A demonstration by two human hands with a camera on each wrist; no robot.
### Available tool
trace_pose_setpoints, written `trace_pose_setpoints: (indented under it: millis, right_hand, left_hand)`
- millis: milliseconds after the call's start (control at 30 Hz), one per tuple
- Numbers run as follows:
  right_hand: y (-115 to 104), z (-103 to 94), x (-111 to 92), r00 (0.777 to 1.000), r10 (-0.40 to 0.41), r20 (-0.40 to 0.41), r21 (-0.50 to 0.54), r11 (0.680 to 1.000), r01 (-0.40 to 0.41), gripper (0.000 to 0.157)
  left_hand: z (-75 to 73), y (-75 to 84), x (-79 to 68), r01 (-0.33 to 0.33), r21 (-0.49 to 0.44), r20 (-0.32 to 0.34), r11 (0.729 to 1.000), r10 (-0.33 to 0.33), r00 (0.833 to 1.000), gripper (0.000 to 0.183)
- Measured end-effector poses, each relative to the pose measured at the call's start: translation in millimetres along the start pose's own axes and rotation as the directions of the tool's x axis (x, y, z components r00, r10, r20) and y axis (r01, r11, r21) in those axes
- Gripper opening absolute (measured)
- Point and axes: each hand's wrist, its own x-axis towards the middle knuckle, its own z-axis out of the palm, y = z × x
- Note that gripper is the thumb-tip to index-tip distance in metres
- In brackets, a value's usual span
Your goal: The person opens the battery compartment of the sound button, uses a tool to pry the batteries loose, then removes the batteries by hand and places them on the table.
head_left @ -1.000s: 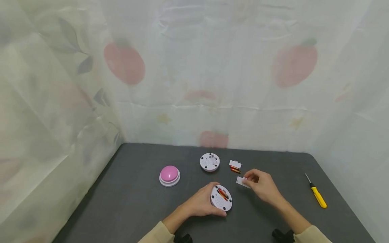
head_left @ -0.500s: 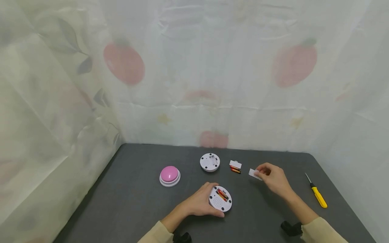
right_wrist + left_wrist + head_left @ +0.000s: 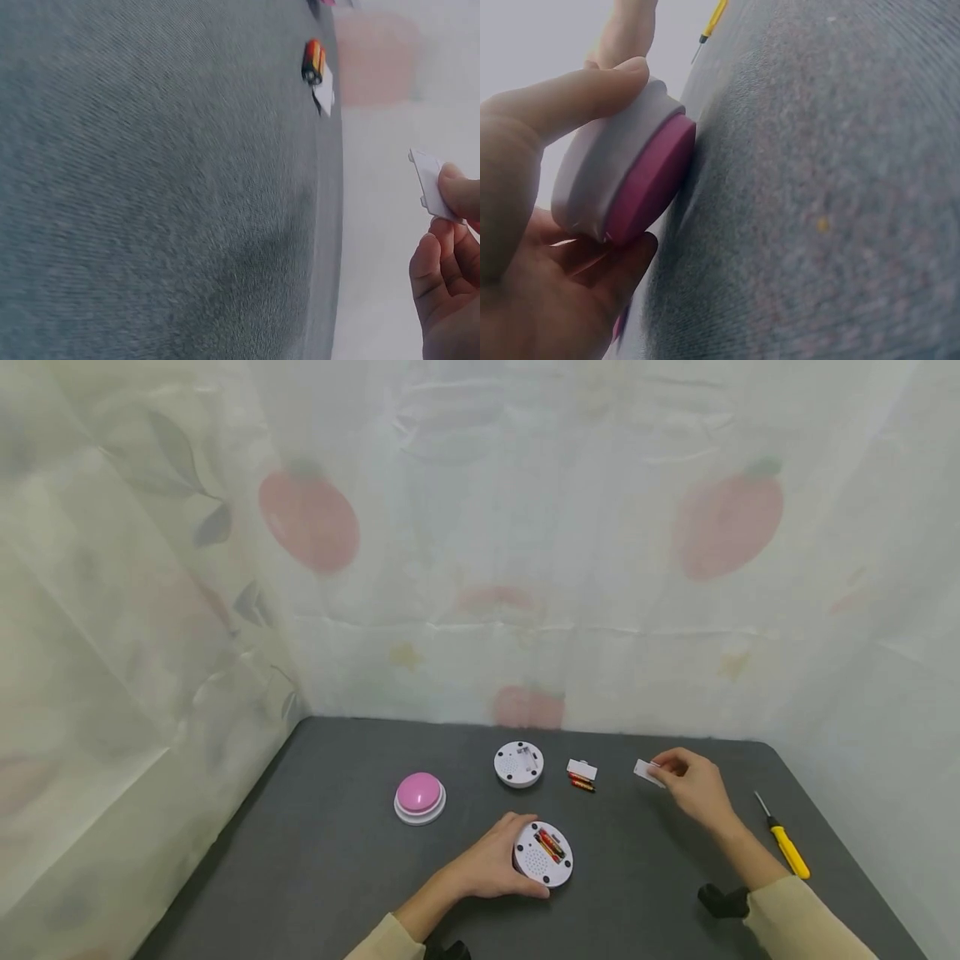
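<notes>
1. A person's left hand [image 3: 491,867] grips an upturned button unit [image 3: 537,862] by its rim at the near middle of the surface [image 3: 337,877], thumb on the near side, pink dome [image 3: 656,184] facing down.
2. Two batteries [image 3: 551,845] sit in the unit's uncovered compartment.
3. To the right and farther off, the right hand [image 3: 696,789] pinches a white battery cover [image 3: 646,772] clear of the surface, two small tabs [image 3: 424,202] along one edge.
4. The step in hand appears to be handling the cover apart from the unit; a light pinch on the plate, clear of the tabs, would likely spare them.
5. A steady, level hold on the rim should leave the batteries seated, fingers off the compartment.
6. Farther off, a second upturned unit [image 3: 519,763] stands left of a loose cover [image 3: 582,769] and loose batteries [image 3: 582,784]; mixing up the two covers looks the likeliest slip.
</notes>
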Motion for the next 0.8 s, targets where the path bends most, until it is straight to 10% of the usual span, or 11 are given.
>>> trace_pose_setpoints:
  millis: [800]
  right_hand:
    - [47.1,5.5,27.4,0.997,0.070,0.025,-0.094,0.993,-0.067,0.016]
  left_hand:
    - [-1.5,-1.3,1.4,0.010,-0.062,0.075,0.998,-0.005,0.997,0.107]
